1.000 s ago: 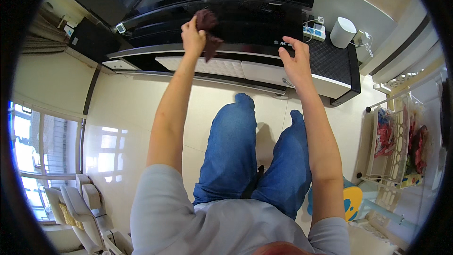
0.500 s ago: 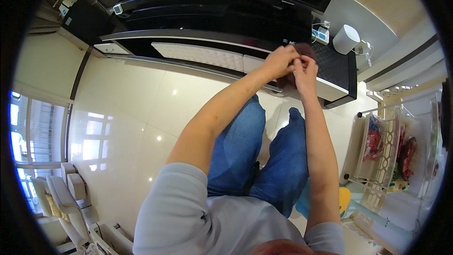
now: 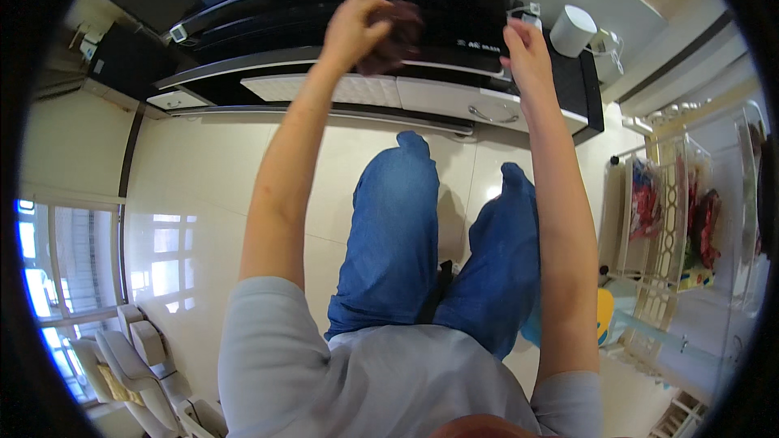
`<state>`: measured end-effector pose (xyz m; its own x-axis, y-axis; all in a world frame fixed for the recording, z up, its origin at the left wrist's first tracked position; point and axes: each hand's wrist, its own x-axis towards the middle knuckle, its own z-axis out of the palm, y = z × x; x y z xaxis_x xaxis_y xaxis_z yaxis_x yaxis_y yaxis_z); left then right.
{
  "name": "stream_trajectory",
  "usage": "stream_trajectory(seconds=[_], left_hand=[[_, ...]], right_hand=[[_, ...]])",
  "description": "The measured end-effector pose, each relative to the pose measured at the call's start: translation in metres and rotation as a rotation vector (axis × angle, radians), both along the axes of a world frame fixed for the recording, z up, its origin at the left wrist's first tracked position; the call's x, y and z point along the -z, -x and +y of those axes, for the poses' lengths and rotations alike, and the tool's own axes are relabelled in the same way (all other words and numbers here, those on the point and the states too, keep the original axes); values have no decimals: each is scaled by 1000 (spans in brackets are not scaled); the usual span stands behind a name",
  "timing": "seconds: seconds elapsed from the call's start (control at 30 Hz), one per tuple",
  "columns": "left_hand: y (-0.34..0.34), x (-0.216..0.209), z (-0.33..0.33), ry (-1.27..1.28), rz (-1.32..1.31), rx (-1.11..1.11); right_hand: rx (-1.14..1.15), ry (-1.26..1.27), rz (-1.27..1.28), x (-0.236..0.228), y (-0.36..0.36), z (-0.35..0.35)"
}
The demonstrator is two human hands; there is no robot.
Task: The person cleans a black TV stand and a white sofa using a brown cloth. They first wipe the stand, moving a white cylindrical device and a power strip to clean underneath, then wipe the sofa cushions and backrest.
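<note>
A dark maroon crumpled cloth [image 3: 399,39] hangs from my left hand [image 3: 354,32], whose fingers are closed round its left side. It is over the front edge of the black glossy TV cabinet [image 3: 284,31], and motion blurs it a little. Off to the right, my right hand [image 3: 529,50] hovers over the cabinet's right part, near a white cylinder-shaped device [image 3: 573,30]. Its fingers are loosely bent, with a gap between thumb and fingers, and nothing shows in them.
White drawer fronts [image 3: 438,99] with a curved handle line the cabinet. A small white clock-like device [image 3: 178,32] stands at its left. White cables [image 3: 607,47] lie at the right end. A wire rack [image 3: 657,211] with red packages stands at right. Grey seating [image 3: 134,357] is at lower left.
My hands have parted. The left has carried the cloth leftward over the cabinet, while the right has let go of it and moved up slightly. The view has shifted a little.
</note>
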<state>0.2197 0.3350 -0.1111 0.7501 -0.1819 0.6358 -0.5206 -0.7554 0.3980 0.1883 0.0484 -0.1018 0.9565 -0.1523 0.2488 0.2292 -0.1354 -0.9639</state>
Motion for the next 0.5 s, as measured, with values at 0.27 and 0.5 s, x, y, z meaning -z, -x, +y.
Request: stream_trajectory(seconds=[0.27, 0.5], left_hand=[[7, 81, -24, 15, -78, -346], [19, 92, -146, -296, 102, 363]], right_hand=[[61, 92, 129, 42, -20, 1], [172, 346, 53, 68, -27, -12]])
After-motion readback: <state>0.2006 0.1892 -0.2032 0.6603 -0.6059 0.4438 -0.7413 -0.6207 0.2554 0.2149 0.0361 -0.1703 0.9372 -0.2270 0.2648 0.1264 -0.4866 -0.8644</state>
